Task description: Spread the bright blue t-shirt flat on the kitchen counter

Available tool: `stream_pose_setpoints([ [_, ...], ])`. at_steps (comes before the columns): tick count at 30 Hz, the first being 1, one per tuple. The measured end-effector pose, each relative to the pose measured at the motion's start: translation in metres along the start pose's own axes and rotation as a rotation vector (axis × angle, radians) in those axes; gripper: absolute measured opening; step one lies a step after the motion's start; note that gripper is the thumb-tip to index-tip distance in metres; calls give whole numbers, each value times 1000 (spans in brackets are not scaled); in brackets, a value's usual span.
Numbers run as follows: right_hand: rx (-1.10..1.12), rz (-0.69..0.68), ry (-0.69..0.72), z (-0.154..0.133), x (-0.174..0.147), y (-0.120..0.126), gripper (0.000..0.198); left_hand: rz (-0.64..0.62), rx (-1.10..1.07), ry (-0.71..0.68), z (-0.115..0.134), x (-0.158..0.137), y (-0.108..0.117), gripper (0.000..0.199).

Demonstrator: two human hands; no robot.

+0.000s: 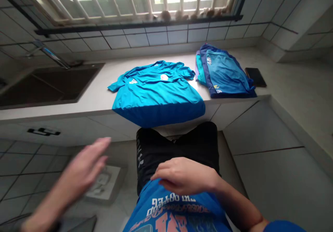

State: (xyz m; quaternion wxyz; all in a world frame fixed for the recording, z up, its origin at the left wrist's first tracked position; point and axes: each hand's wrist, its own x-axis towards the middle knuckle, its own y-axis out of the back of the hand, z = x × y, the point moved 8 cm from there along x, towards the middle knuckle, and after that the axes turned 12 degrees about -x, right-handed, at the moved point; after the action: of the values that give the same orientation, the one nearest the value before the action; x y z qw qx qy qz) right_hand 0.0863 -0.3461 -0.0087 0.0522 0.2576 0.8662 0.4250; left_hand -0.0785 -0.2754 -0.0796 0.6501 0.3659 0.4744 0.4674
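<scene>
A turquoise T-shirt (156,89) lies spread on the counter in front of me, its sleeves out to the sides and its lower end hanging over the front edge. My left hand (88,160) is in the air at the lower left, blurred by motion, with its thumb apart from the fingers and nothing in it. Close to my belly, my right hand (182,174) is loosely bent over the blue shirt I wear, with no object visible in it. Neither hand touches the turquoise T-shirt. To its right lies a stack of folded clothes (226,72), blue on top.
A dark phone-like slab (255,77) lies right of the stack. On the left is a brown sink (54,86) with a metal faucet (53,53). A barred window (145,2) is behind the counter (96,105). A white box-like object (105,183) is low at left.
</scene>
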Motion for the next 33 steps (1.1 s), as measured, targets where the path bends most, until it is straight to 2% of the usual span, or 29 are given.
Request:
stream_pose_setpoints([
  [2, 88, 24, -76, 16, -5, -1, 31, -34, 38, 43, -34, -6, 8, 20],
  [4, 189, -80, -119, 23, -20, -10, 29, -82, 87, 121, -84, -23, 18, 18],
  [7, 240, -232, -279, 44, -51, -23, 29, -159, 177, 279, -166, -63, 29, 12],
  [9, 224, -307, -349, 56, -68, -33, 32, -237, 241, 375, -200, -87, 22, 13],
  [10, 208, -342, -377, 61, -75, -39, 34, -281, 253, 395, -207, -94, 13, 16],
  [12, 188, -412, -417, 66, -84, -52, 37, -350, 202, 358, -196, -98, -11, 24],
  [15, 203, -466, -455, 65, -92, -66, 39, -366, 113, 227, -150, -95, -38, 37],
  [18, 223, -451, -482, 66, -96, -69, 36, -308, 53, 115, -99, -103, -46, 48],
  [20, 256, -452, -483, 68, -98, -67, 35, -320, -90, -24, -63, -116, -52, 55],
  [23, 302, -456, -472, 74, -100, -64, 36, -529, -381, -292, -19, -143, -73, 64],
  [25, 310, -440, -467, 77, -102, -62, 36, -655, -465, -382, -17, -158, -87, 66],
  [27, 327, -425, -462, 78, -103, -62, 35, -656, -418, -372, -40, -158, -94, 60],
  [30, 364, -420, -470, 79, -107, -69, 32, -474, -270, -225, -87, -136, -93, 38],
  [31, 375, -415, -484, 81, -108, -73, 31, -405, -248, -173, -95, -127, -92, 36],
  [33, 368, -374, -537, 87, -110, -83, 29, -343, -284, -124, -93, -116, -95, 32],
])
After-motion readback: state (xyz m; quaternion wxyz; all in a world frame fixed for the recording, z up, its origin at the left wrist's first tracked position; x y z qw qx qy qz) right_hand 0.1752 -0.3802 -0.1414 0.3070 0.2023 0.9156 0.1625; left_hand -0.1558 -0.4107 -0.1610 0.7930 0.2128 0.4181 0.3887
